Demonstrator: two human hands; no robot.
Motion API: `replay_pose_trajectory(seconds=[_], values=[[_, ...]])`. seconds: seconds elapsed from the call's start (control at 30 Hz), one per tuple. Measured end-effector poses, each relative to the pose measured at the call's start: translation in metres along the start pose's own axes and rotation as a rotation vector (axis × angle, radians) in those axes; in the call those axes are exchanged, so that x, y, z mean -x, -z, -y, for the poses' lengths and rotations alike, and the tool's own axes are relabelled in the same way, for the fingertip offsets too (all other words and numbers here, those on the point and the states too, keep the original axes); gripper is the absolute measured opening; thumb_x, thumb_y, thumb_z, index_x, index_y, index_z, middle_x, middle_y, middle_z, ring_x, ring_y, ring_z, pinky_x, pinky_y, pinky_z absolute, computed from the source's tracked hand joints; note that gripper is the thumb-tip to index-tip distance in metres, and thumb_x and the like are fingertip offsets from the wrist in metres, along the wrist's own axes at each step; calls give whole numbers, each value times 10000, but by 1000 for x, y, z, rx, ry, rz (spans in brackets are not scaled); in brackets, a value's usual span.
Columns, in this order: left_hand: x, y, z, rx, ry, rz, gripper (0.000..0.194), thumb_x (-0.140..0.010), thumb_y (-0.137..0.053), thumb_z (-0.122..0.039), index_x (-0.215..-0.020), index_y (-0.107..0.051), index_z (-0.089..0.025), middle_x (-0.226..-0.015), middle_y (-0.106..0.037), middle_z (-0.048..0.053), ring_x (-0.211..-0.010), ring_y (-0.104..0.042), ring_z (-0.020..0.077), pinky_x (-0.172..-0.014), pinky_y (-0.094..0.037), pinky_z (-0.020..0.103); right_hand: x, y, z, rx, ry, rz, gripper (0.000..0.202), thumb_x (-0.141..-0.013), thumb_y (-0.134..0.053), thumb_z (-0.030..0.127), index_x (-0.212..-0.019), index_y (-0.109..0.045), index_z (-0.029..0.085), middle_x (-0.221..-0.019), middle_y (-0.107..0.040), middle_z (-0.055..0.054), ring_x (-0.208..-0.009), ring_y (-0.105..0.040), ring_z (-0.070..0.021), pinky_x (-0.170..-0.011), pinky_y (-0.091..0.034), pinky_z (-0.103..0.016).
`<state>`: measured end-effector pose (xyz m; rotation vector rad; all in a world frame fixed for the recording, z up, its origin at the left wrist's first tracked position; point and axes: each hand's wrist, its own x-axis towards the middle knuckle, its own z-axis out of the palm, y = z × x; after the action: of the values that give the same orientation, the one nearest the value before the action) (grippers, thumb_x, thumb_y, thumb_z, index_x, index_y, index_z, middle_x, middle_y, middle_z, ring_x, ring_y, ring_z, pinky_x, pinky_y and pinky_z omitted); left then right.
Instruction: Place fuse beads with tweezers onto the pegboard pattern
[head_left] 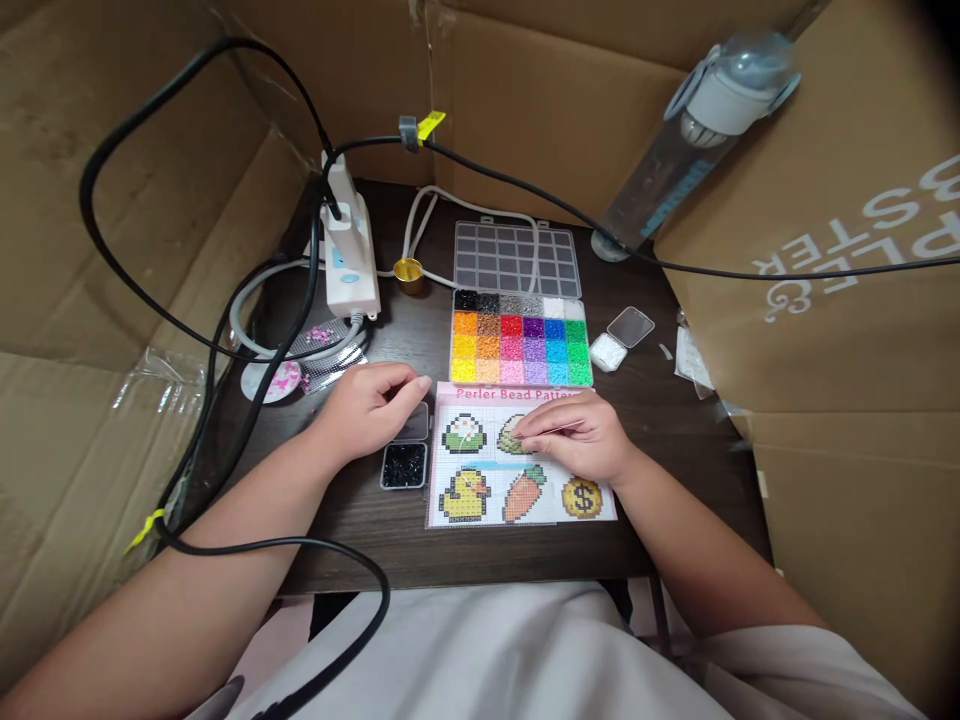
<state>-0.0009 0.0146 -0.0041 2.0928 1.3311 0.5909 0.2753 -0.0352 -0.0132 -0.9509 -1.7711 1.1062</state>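
My right hand (581, 435) rests over the upper right of the Perler bead pattern sheet (506, 525). Its fingers pinch thin tweezers (562, 427), which partly cover the green and tan pattern. To the left of the sheet lies my left hand (375, 405), loosely curled, the thumb pointing right and nothing visible in its grip. Just below that hand is a small clear box of black beads (404, 467), its lid (412, 424) flipped back. Beyond the sheet stands the open bead case (522, 340), sorted by colour.
A power strip (351, 265) and a gold cup (409, 275) sit at the back left. Black cable (277, 543) loops over my left forearm. On the right are a small box of white beads (607, 352) and a water bottle (675, 160). Cardboard walls (555, 110) surround the table.
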Motion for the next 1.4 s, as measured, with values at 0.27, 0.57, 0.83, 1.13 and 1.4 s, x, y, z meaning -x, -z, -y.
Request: replay_pose_trajectory(seconds=[0.27, 0.57, 0.83, 1.13, 1.4], values=[[0, -1, 2, 11, -10, -3, 417, -895, -478, -403, -551, -499, -169, -530, -418, -30, -529, -397, 106, -548, -307, 258, 2, 3, -5, -29, 88, -4, 72, -747, -795, 166, -810, -807, 199, -781, -795, -73, -716, -767, -209, -655, -645, -310], [1, -1, 3, -9, -23, -19, 415, -895, -484, -387, -542, -461, -170, -523, -377, -37, -517, -377, 99, -541, -291, 256, 2, 5, -7, -32, 40, -39, 127, -742, -797, 119, -832, -809, 208, -783, -795, -57, -703, -758, -182, -636, -639, -266], [0, -2, 3, -16, -45, -23, 416, -896, -482, -386, -542, -466, -167, -519, -391, -36, -513, -379, 97, -536, -287, 255, 2, 2, -4, -47, -12, -28, 114, -747, -796, 131, -834, -810, 203, -796, -797, -62, -717, -760, -185, -651, -638, -273], [0, -1, 2, -15, -47, -14, 419, -903, -481, -382, -544, -460, -167, -518, -379, -40, -511, -377, 94, -536, -290, 253, 2, 3, -4, -55, -39, -21, 97, -752, -791, 135, -826, -809, 196, -793, -796, -65, -707, -760, -178, -645, -637, -261], [1, -2, 4, -22, -35, -11, 411, -903, -480, -383, -554, -485, -166, -523, -394, -38, -518, -378, 96, -540, -287, 256, 1, 2, -2, -51, -66, -33, 88, -747, -780, 125, -795, -807, 194, -760, -792, -61, -667, -751, -171, -599, -634, -246]])
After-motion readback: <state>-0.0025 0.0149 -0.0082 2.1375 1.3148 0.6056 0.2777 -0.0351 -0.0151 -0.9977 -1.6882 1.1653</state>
